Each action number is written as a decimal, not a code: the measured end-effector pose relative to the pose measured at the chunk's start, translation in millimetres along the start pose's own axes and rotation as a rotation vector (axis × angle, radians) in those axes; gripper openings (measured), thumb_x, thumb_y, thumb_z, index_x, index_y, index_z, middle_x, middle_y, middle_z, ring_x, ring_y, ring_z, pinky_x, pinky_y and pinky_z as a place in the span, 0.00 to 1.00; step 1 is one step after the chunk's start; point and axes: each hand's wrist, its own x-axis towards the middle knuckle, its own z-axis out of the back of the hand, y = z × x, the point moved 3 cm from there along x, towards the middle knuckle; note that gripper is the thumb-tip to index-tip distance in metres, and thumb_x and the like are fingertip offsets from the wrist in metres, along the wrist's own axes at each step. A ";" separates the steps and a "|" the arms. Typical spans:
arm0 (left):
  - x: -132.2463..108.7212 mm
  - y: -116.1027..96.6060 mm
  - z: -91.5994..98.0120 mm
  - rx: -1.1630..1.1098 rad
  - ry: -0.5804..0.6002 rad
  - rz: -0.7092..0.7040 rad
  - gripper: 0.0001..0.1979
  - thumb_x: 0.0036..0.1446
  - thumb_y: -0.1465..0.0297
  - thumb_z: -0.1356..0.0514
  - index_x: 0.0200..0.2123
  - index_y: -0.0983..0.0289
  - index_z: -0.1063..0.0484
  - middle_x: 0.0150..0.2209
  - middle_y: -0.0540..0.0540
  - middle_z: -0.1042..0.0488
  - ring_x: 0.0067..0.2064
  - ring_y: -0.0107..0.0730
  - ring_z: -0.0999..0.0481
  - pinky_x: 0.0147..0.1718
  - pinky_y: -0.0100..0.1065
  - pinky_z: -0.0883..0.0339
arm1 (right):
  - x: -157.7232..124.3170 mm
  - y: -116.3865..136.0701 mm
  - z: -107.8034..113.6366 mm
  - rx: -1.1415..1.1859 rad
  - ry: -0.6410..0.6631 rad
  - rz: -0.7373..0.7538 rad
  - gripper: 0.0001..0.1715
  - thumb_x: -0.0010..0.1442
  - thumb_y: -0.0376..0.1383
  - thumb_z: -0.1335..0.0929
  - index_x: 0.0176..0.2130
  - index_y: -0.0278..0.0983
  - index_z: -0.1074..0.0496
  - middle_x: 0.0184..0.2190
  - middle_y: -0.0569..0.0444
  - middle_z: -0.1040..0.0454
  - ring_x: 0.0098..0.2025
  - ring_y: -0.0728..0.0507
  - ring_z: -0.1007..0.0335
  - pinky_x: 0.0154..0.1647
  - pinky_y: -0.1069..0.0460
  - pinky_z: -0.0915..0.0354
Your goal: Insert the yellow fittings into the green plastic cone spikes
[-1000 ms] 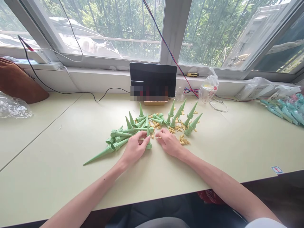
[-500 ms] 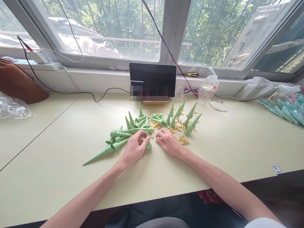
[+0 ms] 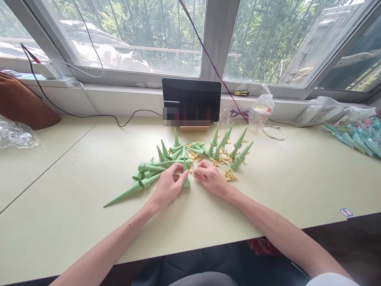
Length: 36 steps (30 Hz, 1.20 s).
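My left hand (image 3: 169,184) is closed around a green plastic spike (image 3: 186,183), which stands upright on its wide collar with the tip pointing up. Just to its right, my right hand (image 3: 212,178) is pinched, its fingertips close to the spike's side. The fingers mostly hide what they hold; a small yellow peg showed between them a moment earlier. Left of my left hand lies a pile of green spikes (image 3: 149,167), some on their sides. Beyond my right hand, several green spikes with yellow pegs fitted (image 3: 241,155) stand upright. Loose yellow pegs (image 3: 230,174) lie beside my right wrist.
A dark-screened tablet (image 3: 192,95) leans on a cardboard stand at the back. A cup in a plastic bag (image 3: 261,111) and a white cable (image 3: 274,133) are to its right. Teal packets (image 3: 357,137) lie far right, a brown bag (image 3: 25,101) far left.
My right hand has shifted slightly left toward the green spike, and the yellow peg in its fingers is now mostly hidden. My left hand and the spike stay in place.
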 end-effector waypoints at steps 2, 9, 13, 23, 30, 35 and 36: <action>0.0 -0.2 0.3 0.002 -0.001 -0.004 0.14 0.61 0.56 0.43 0.37 0.61 0.35 0.32 0.50 0.31 0.23 0.25 0.33 0.19 0.28 0.39 | -0.1 -0.1 0.2 -0.009 -0.001 0.005 0.09 0.66 0.30 0.35 0.37 0.37 0.25 0.36 0.52 0.34 0.34 0.48 0.34 0.38 0.52 0.33; -0.5 -2.3 0.8 -0.005 -0.008 0.000 0.14 0.60 0.56 0.42 0.36 0.61 0.35 0.32 0.49 0.31 0.22 0.25 0.33 0.20 0.28 0.39 | -0.2 -2.5 -1.9 0.029 0.005 0.037 0.12 0.67 0.29 0.36 0.44 0.38 0.25 0.42 0.48 0.26 0.40 0.45 0.27 0.42 0.51 0.30; -0.6 -3.1 0.6 -0.007 -0.007 0.004 0.13 0.60 0.57 0.42 0.36 0.61 0.35 0.30 0.48 0.32 0.22 0.25 0.33 0.19 0.28 0.39 | 0.0 -1.7 -1.7 0.023 0.006 0.055 0.14 0.68 0.28 0.38 0.45 0.37 0.25 0.40 0.48 0.25 0.40 0.45 0.27 0.42 0.50 0.30; -0.7 -2.3 0.4 -0.016 0.003 0.004 0.13 0.61 0.57 0.42 0.37 0.61 0.35 0.31 0.49 0.31 0.23 0.26 0.32 0.19 0.28 0.39 | -0.6 -0.6 -1.0 0.002 -0.024 0.046 0.12 0.70 0.33 0.38 0.45 0.38 0.26 0.39 0.49 0.25 0.37 0.45 0.27 0.40 0.51 0.31; -0.7 -1.3 0.4 -0.006 0.000 -0.007 0.14 0.61 0.56 0.43 0.37 0.61 0.34 0.31 0.49 0.30 0.23 0.26 0.32 0.20 0.28 0.38 | -0.4 2.2 -0.3 0.030 -0.041 0.079 0.11 0.69 0.32 0.37 0.45 0.38 0.26 0.41 0.48 0.25 0.40 0.45 0.27 0.41 0.50 0.29; -0.3 -0.8 0.9 0.004 -0.009 -0.019 0.14 0.61 0.56 0.43 0.37 0.61 0.34 0.30 0.49 0.30 0.23 0.26 0.33 0.20 0.28 0.38 | -0.5 2.0 -0.5 0.065 -0.044 0.096 0.10 0.68 0.32 0.37 0.44 0.38 0.25 0.41 0.49 0.24 0.40 0.45 0.26 0.42 0.50 0.28; -0.2 -0.6 1.0 0.005 -0.010 -0.019 0.14 0.61 0.56 0.43 0.36 0.61 0.34 0.30 0.49 0.30 0.23 0.26 0.33 0.20 0.28 0.38 | -0.6 1.4 -0.8 0.069 -0.042 0.089 0.11 0.68 0.32 0.37 0.44 0.38 0.25 0.40 0.49 0.24 0.39 0.46 0.26 0.41 0.50 0.28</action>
